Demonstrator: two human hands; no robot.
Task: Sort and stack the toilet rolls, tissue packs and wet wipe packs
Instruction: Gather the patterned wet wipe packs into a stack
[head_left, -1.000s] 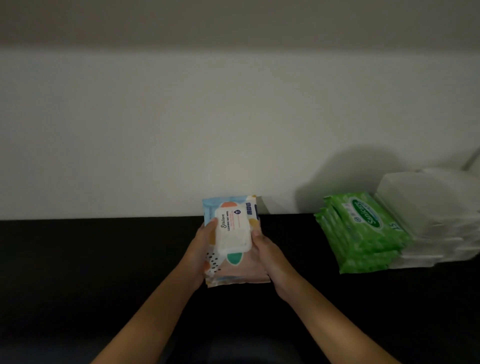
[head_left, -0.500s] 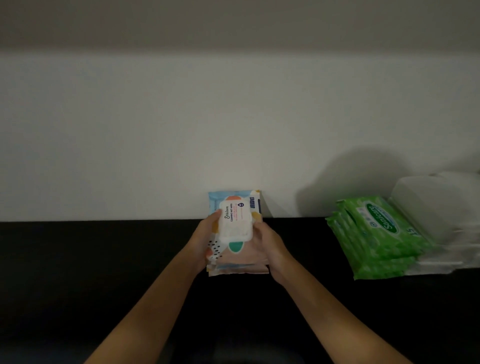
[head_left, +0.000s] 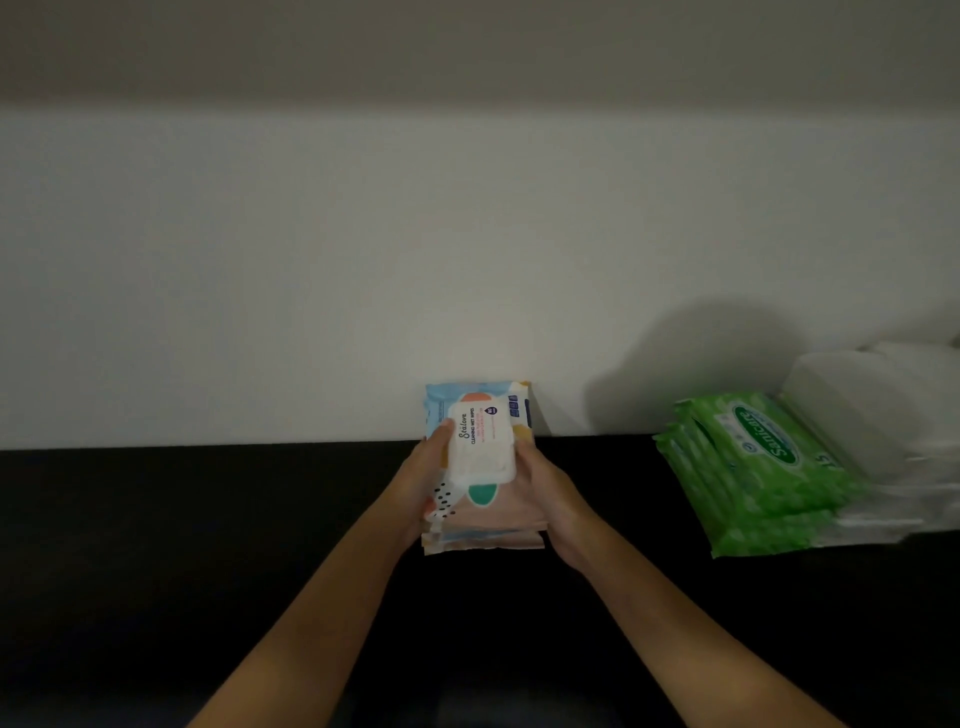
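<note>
- While both of my hands clasp it, the patterned wet wipe stack (head_left: 485, 519) sits over the dark counter (head_left: 156, 545), with its far end showing against the white wall (head_left: 363, 260).
- I cannot tell whether the stack rests flat or is slightly lifted.
- My left hand (head_left: 421, 483) grips the stack's left side, the thumb curled onto the top pack beside its white flip lid (head_left: 480, 447).
- My right hand (head_left: 550, 499) grips the stack's right side, the thumb touching the lid's right edge.
- My remaining fingers (head_left: 524, 467) wrap round the stack's sides; most are hidden behind it.
- Well apart to the right of the stack, the green wet wipe packs (head_left: 753, 467) lie piled together.
- Farther right of the stack, the white tissue packs (head_left: 883, 415) are piled touching the green ones, blurred at the edge of view.
</note>
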